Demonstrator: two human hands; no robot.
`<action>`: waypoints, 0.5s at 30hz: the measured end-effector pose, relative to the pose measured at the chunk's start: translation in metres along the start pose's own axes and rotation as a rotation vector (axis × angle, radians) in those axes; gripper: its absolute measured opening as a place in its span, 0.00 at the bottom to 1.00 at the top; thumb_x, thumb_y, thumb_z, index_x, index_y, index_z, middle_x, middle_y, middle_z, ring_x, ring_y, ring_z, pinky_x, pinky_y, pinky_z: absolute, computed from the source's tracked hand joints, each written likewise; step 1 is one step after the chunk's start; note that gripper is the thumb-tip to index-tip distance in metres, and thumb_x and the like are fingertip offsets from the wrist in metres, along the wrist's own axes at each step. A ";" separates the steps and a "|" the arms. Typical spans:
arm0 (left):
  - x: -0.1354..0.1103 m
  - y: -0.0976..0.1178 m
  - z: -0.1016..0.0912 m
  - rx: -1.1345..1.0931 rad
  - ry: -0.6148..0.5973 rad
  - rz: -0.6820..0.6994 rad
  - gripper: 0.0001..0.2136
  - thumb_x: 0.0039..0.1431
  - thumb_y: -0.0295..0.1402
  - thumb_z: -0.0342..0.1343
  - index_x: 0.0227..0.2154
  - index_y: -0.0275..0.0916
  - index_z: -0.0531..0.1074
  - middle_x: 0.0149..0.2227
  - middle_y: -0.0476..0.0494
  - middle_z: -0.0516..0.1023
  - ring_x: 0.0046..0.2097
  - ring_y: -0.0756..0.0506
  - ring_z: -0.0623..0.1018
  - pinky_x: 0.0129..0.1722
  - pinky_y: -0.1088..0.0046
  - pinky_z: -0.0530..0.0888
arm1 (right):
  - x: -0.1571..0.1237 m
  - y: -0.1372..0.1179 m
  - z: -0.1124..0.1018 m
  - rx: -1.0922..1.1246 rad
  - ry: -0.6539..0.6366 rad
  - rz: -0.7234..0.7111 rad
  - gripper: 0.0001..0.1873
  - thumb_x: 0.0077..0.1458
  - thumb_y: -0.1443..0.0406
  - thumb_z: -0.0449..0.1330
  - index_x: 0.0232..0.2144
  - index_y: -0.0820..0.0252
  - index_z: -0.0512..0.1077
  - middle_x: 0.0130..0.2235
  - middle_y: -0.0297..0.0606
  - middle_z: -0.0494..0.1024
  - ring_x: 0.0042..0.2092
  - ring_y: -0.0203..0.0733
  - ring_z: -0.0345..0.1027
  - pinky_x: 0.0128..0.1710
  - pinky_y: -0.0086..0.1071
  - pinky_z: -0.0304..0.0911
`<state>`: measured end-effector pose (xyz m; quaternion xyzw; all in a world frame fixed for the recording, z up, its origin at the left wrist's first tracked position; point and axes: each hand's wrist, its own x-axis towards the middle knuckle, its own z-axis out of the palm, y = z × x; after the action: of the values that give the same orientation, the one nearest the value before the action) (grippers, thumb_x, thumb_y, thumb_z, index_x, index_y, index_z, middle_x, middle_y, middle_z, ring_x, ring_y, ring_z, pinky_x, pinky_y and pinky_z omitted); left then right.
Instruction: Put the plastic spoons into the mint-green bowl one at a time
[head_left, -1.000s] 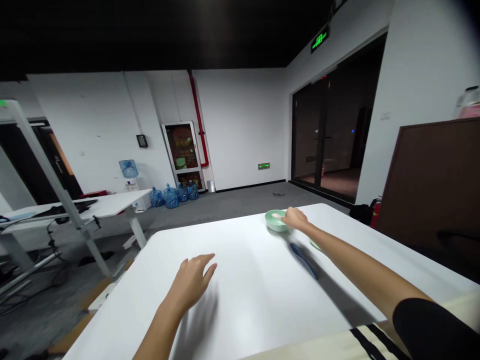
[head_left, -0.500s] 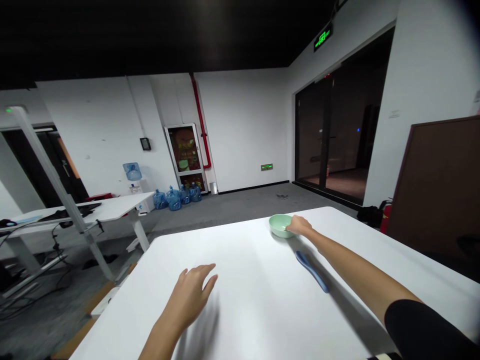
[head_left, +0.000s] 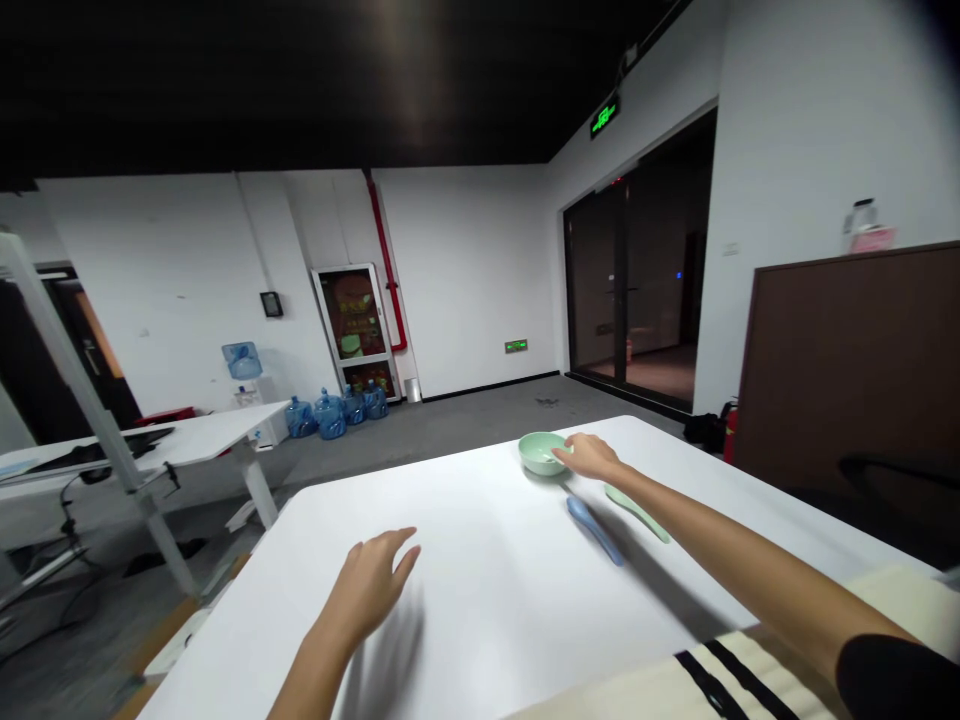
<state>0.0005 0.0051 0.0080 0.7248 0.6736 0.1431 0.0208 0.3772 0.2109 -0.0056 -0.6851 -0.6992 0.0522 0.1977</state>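
The right hand (head_left: pixel 592 457) reaches far across a white table (head_left: pixel 480 610), arm outstretched, with its loosely curled fingers at the near rim of a small green bowl (head_left: pixel 538 452). The hand touches the bowl, but at this distance it is not clear whether the fingers pinch the rim or only rest against it. The bowl stands upright on the table near the far edge, not lifted; what it holds is too small to make out.

Just beside that wrist, towards the viewer, two spoons lie flat and untouched: a blue spoon (head_left: pixel 594 517) and, to its right and partly under the forearm, a green spoon (head_left: pixel 637 513). Neither is in the bowl.

The left hand (head_left: pixel 371 585) lies palm down on the table, well apart from the bowl, fingers spread and holding nothing.

A striped cloth (head_left: pixel 720 670) covers the table's near right corner. Beyond are a second desk (head_left: pixel 202 425), blue water bottles (head_left: pixel 330 415) by the wall, and dark glass doors (head_left: pixel 622 290).
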 end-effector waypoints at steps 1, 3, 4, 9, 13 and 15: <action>0.000 0.000 0.000 0.006 0.004 0.006 0.24 0.64 0.48 0.41 0.56 0.44 0.69 0.57 0.44 0.74 0.59 0.39 0.71 0.57 0.60 0.66 | -0.012 0.002 -0.006 0.008 0.003 -0.029 0.33 0.54 0.45 0.52 0.51 0.60 0.73 0.50 0.50 0.77 0.50 0.54 0.71 0.43 0.36 0.62; -0.001 0.001 0.000 0.017 0.012 0.015 0.24 0.64 0.47 0.40 0.55 0.42 0.69 0.57 0.43 0.74 0.58 0.39 0.72 0.56 0.60 0.67 | -0.036 0.007 -0.018 0.024 -0.014 -0.104 0.35 0.54 0.44 0.52 0.55 0.61 0.70 0.52 0.49 0.76 0.52 0.54 0.69 0.47 0.37 0.61; -0.002 0.001 0.000 0.022 0.009 0.018 0.24 0.64 0.47 0.40 0.55 0.42 0.70 0.57 0.43 0.74 0.58 0.39 0.72 0.56 0.60 0.67 | -0.048 0.009 -0.024 0.033 -0.024 -0.144 0.36 0.55 0.44 0.52 0.56 0.60 0.70 0.52 0.49 0.76 0.53 0.54 0.68 0.49 0.37 0.61; -0.007 0.002 -0.002 0.044 0.016 0.022 0.24 0.64 0.47 0.40 0.55 0.42 0.70 0.57 0.42 0.74 0.58 0.39 0.72 0.55 0.60 0.68 | -0.098 0.017 -0.038 0.082 -0.034 -0.242 0.35 0.56 0.44 0.51 0.58 0.57 0.67 0.59 0.46 0.69 0.60 0.54 0.61 0.54 0.37 0.58; -0.010 0.001 -0.002 0.045 0.027 0.018 0.24 0.64 0.47 0.40 0.55 0.42 0.70 0.57 0.42 0.74 0.59 0.39 0.72 0.55 0.61 0.68 | -0.119 0.022 -0.030 0.067 -0.046 -0.216 0.38 0.57 0.45 0.51 0.62 0.59 0.62 0.63 0.47 0.64 0.63 0.55 0.56 0.57 0.40 0.56; -0.011 0.001 -0.002 0.041 0.029 0.019 0.25 0.63 0.47 0.40 0.54 0.42 0.71 0.57 0.42 0.74 0.58 0.39 0.72 0.55 0.61 0.68 | -0.124 0.024 -0.024 0.078 -0.072 -0.197 0.37 0.56 0.46 0.52 0.62 0.59 0.62 0.63 0.48 0.64 0.63 0.55 0.56 0.57 0.39 0.55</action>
<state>0.0004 -0.0058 0.0085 0.7292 0.6698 0.1400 -0.0049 0.4061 0.0861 -0.0169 -0.6026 -0.7672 0.0843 0.2031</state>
